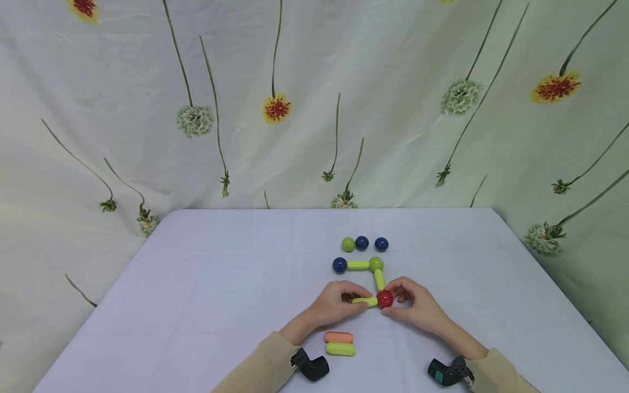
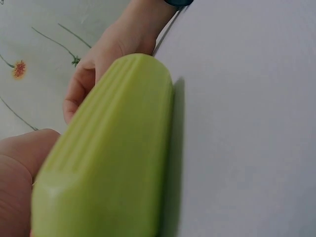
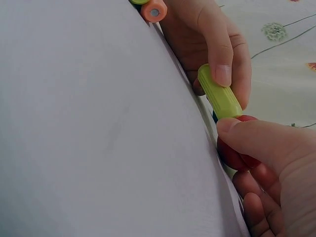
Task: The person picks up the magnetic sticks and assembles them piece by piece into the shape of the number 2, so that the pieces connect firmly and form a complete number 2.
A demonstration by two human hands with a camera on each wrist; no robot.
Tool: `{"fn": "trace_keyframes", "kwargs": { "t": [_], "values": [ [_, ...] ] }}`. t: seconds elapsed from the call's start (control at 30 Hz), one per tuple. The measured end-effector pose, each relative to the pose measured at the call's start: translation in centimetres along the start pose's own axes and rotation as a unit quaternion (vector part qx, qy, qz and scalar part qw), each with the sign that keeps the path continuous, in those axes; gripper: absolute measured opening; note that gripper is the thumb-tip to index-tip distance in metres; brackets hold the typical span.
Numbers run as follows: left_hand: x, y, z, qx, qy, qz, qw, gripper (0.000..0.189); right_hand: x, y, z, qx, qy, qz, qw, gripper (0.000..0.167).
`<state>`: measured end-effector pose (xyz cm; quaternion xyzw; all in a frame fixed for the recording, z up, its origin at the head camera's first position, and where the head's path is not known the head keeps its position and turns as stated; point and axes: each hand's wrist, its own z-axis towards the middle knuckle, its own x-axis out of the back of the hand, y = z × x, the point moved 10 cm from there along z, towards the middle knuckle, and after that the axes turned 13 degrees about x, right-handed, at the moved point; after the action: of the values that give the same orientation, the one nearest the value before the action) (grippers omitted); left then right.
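My left hand pinches a yellow-green rod between thumb and fingers. One end of that rod meets a red ball, which my right hand holds between its thumb and fingers. From the red ball a second yellow-green rod runs back to a green ball. Another yellow-green rod links the green ball to a dark blue ball on its left. Loose near my left wrist lie an orange rod and a yellow-green rod, side by side; the latter looms large in the left wrist view.
Behind the joined pieces sit a loose green ball and two dark blue balls, one close beside it and one farther right. A white cloth covers the table. A flower-print curtain hangs behind it.
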<state>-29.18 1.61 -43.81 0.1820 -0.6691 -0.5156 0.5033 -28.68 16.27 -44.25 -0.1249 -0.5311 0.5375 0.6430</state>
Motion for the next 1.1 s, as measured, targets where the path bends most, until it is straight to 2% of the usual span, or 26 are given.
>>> {"fn": "trace_keyframes", "kwargs": {
  "t": [0.13,0.23,0.37,0.5,0.63,1.1],
  "values": [
    [0.0,-0.4,0.1,0.010,0.001,-0.008,0.9999,0.023,-0.1,0.2,0.0,-0.004,0.002,-0.003,1.0000,0.039],
    [0.0,-0.2,-0.1,0.006,0.006,-0.008,0.9999,0.025,-0.1,0.3,0.0,-0.006,0.003,-0.003,1.0000,0.040],
    [0.5,1.4,-0.9,-0.007,0.011,-0.011,0.9999,0.022,0.0,0.2,-0.1,-0.006,-0.001,-0.007,1.0000,0.039],
    [1.0,3.1,-1.6,-0.003,0.005,-0.021,0.9998,0.020,0.0,0.0,-0.1,-0.003,-0.004,-0.004,1.0000,0.039],
    [1.1,3.4,-1.8,0.004,0.005,-0.019,0.9998,0.020,0.0,-0.1,-0.2,-0.001,-0.005,-0.004,1.0000,0.038],
    [1.2,3.3,-1.8,0.024,0.019,-0.007,0.9995,0.020,0.0,-0.1,0.0,0.006,-0.009,-0.011,0.9999,0.038]
  ]
}}
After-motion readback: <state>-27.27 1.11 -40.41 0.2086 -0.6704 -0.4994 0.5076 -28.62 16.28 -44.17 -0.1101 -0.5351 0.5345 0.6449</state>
